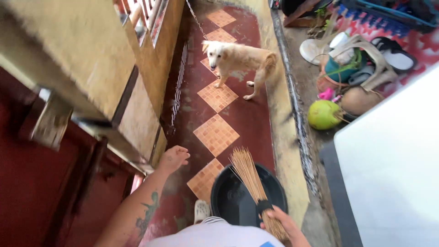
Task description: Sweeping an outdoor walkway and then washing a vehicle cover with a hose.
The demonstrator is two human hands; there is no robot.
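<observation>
A stick broom (250, 183) is being gripped by closed right fingers (280, 218), bristles pointing away up-left over a basin (228, 196); the left hand (173, 158) is being held loosely curled, empty.

Left arm bare, reaches out from the frame bottom toward 1 o'clock, forearm long and straight, dark tattoo on the inner forearm near the elbow. Left hand (173, 158) at the end of it, knuckles up, fingers curled loosely into a half fist, wrist level, holding nothing, nothing visibly touched. Right hand (284, 222) low at 5 o'clock of frame, close to the torso, fingers wrapped tight in a closed grip, thumb side up, wrist bent slightly inward. Right forearm mostly cut off by the frame edge. Hands well apart, left further forward than right.
</observation>
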